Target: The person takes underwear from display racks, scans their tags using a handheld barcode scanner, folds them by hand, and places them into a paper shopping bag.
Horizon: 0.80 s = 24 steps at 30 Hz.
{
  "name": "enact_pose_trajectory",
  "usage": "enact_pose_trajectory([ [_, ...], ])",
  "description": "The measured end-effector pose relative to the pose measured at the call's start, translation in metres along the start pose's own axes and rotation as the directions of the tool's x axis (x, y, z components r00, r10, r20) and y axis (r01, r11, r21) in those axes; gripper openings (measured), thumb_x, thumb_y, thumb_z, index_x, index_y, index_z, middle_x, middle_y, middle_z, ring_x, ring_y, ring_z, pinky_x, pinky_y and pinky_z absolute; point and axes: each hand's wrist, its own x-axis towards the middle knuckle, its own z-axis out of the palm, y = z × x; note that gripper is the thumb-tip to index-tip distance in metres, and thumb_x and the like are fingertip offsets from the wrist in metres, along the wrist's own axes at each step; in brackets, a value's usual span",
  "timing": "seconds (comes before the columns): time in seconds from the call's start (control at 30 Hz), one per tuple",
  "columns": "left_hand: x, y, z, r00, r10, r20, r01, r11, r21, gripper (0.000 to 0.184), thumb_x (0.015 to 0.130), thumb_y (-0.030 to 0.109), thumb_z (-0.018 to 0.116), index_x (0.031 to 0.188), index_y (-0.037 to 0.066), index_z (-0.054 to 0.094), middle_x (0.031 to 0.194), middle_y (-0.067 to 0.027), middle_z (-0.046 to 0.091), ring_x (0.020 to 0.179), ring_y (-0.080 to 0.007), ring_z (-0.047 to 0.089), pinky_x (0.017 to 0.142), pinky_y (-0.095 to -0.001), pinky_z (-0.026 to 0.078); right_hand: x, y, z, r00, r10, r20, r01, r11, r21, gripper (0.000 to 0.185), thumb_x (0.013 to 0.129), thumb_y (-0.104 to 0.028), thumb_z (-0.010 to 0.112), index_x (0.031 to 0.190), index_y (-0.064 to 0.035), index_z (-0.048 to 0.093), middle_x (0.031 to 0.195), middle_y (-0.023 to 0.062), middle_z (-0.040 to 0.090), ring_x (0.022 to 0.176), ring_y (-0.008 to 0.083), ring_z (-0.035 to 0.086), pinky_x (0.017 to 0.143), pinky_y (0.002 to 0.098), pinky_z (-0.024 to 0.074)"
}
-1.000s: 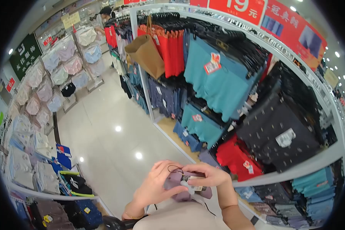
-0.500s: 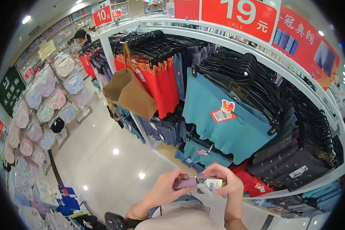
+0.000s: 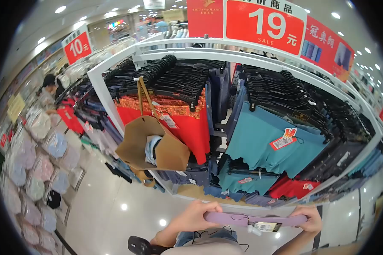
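Note:
A mauve fabric band (image 3: 291, 220) is stretched sideways low in the head view. My left hand (image 3: 195, 216) is closed on its left end, and my right hand (image 3: 309, 219) grips the right end. From the band's middle hang a white label with a barcode (image 3: 266, 226) and a small pale plastic piece (image 3: 254, 230). A dark thin cord loops near my left fingers. Beyond my hands is a rack of teal garments (image 3: 272, 144), and a brown paper bag (image 3: 174, 148) hangs open from its frame with something light blue inside.
Red garments (image 3: 195, 138) hang behind the bag. The white rack frame (image 3: 102, 93) crosses the view under a red 19 sign (image 3: 266, 25). Packaged pale garments (image 3: 42, 165) line the left side. A person (image 3: 49, 87) in a dark cap stands at the far left.
The mauve item was bunched between my hands and is now pulled out wide, with my right hand farther right. The view has swung up and left, bringing the bag closer to the middle.

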Motion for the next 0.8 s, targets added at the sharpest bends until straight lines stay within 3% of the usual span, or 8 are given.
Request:
enact_pose_trajectory([
  [0.17, -0.034, -0.009, -0.068, 0.976, 0.134, 0.170, -0.097, 0.973, -0.208, 0.022, 0.063, 0.015, 0.078, 0.071, 0.005, 0.061, 0.060, -0.0018, 0.059, 0.046, -0.0062, 0.048, 0.043, -0.0192, 0.033, -0.007, -0.039, 0.046, 0.917, 0.095, -0.387, -0.038, 0.987, 0.154, 0.018, 0.060, 0.001, 0.052, 0.075, 0.0055, 0.060, 0.060, 0.0104, 0.060, 0.049, 0.0143, 0.057, 0.044, 0.0240, 0.0407],
  [0.33, -0.066, -0.003, -0.097, 0.920, 0.352, 0.174, -0.261, 0.879, -0.400, 0.019, 0.066, 0.012, 0.076, 0.070, 0.004, 0.060, 0.055, 0.0002, 0.057, 0.044, -0.0058, 0.048, 0.043, -0.0187, 0.032, 0.018, -0.054, 0.081, 0.835, -0.160, -0.526, 0.410, 0.820, 0.400, 0.028, 0.076, -0.018, 0.063, 0.060, -0.0052, 0.044, 0.046, 0.0032, 0.044, 0.034, 0.0082, 0.033, 0.034, 0.0211, 0.0240],
  [0.47, -0.093, -0.011, -0.110, 0.924, 0.381, 0.015, -0.329, 0.818, -0.472, 0.024, 0.058, 0.008, 0.080, 0.068, 0.001, 0.059, 0.057, -0.0046, 0.058, 0.046, -0.0100, 0.051, 0.044, -0.0214, 0.034, -0.001, -0.093, 0.117, 0.753, -0.118, -0.648, 0.528, 0.696, 0.487, 0.029, 0.086, -0.006, 0.045, 0.058, -0.0116, 0.040, 0.052, -0.0008, 0.034, 0.042, 0.0093, 0.032, 0.038, 0.0241, 0.0281],
  [0.5, -0.099, -0.010, -0.112, 0.933, 0.358, -0.023, -0.327, 0.821, -0.468, 0.026, 0.055, 0.007, 0.081, 0.066, 0.000, 0.059, 0.057, -0.0069, 0.059, 0.047, -0.0119, 0.052, 0.044, -0.0226, 0.035, -0.002, -0.101, 0.131, 0.674, -0.300, -0.675, 0.667, 0.639, 0.382, 0.035, 0.089, -0.015, 0.043, 0.055, -0.0119, 0.038, 0.048, -0.0008, 0.036, 0.041, 0.0088, 0.036, 0.039, 0.0221, 0.0294],
  [0.7, -0.141, -0.005, -0.106, 0.915, 0.390, -0.109, -0.391, 0.783, -0.484, 0.025, 0.057, 0.011, 0.081, 0.067, 0.002, 0.059, 0.057, -0.0031, 0.059, 0.046, -0.0079, 0.051, 0.043, -0.0199, 0.033, -0.019, -0.160, 0.137, 0.471, -0.843, 0.259, 0.735, 0.538, 0.413, 0.040, 0.088, -0.004, 0.041, 0.051, -0.0146, 0.029, 0.066, 0.0094, 0.062, 0.074, 0.0132, 0.063, 0.068, 0.0217, 0.0446],
  [0.73, -0.151, 0.001, -0.103, 0.913, 0.396, -0.095, -0.393, 0.794, -0.464, 0.024, 0.059, 0.013, 0.080, 0.069, 0.003, 0.061, 0.057, -0.0013, 0.060, 0.046, -0.0057, 0.051, 0.043, -0.0185, 0.033, -0.049, -0.150, 0.161, 0.629, -0.720, -0.292, 0.777, 0.566, 0.277, 0.042, 0.088, -0.008, 0.041, 0.049, -0.0136, 0.027, 0.055, 0.0053, 0.050, 0.056, 0.0119, 0.049, 0.058, 0.0210, 0.0406],
  [0.77, -0.160, 0.007, -0.101, 0.917, 0.391, -0.082, -0.389, 0.828, -0.404, 0.024, 0.059, 0.013, 0.081, 0.069, 0.003, 0.061, 0.057, -0.0011, 0.060, 0.046, -0.0056, 0.050, 0.042, -0.0185, 0.032, -0.078, -0.141, 0.185, 0.570, -0.350, -0.743, 0.702, 0.677, 0.221, 0.046, 0.089, -0.011, 0.040, 0.046, -0.0126, 0.025, 0.045, 0.0013, 0.037, 0.037, 0.0105, 0.036, 0.047, 0.0203, 0.0365],
  [0.8, -0.170, 0.013, -0.098, 0.922, 0.381, -0.068, -0.380, 0.859, -0.343, 0.024, 0.059, 0.014, 0.081, 0.070, 0.003, 0.061, 0.058, -0.0009, 0.060, 0.045, -0.0056, 0.049, 0.042, -0.0185, 0.032, -0.079, -0.139, 0.179, 0.568, -0.341, -0.749, 0.677, 0.711, 0.190, 0.045, 0.089, -0.009, 0.039, 0.046, -0.0117, 0.024, 0.043, 0.0009, 0.034, 0.034, 0.0101, 0.029, 0.051, 0.0206, 0.0379],
])
